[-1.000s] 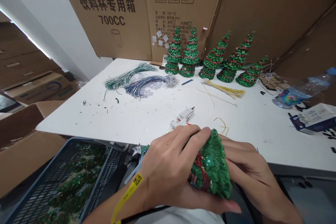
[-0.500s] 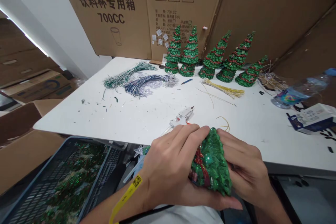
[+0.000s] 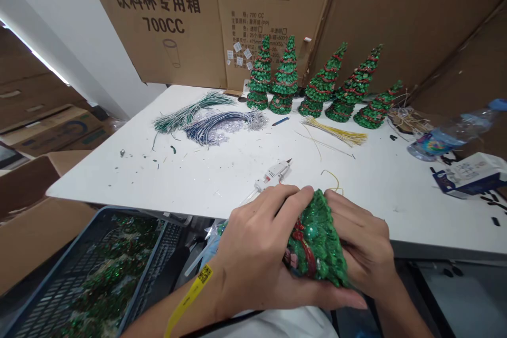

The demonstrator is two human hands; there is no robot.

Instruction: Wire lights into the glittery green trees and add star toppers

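Both of my hands are wrapped round a glittery green Christmas tree figurine (image 3: 322, 243) with red garland, held tilted in front of the table edge. My left hand (image 3: 265, 248) grips it from the left, thumb stretched beneath. From the right, my right hand (image 3: 364, 237) clasps the wide end, its fingertips hidden behind the tree. A small star tip (image 3: 216, 228) pokes out to the left of my left wrist. Just beyond my hands lies a white glue gun (image 3: 273, 174) on the table. A thin yellow wire (image 3: 335, 179) curls near my right knuckles.
Several finished-looking trees (image 3: 285, 82) line the back of the white table (image 3: 190, 179). Bundles of green wires (image 3: 190, 111), blue wires (image 3: 222, 124) and yellow wires (image 3: 340, 132) lie there. A bottle (image 3: 443, 137) and small box (image 3: 471, 174) stand right. A blue crate (image 3: 99, 216) of trees sits lower left.
The tree has turned very slightly in my hands, and my right hand has shifted a little leftward. The whole view has moved slightly; the things on the table stay put.
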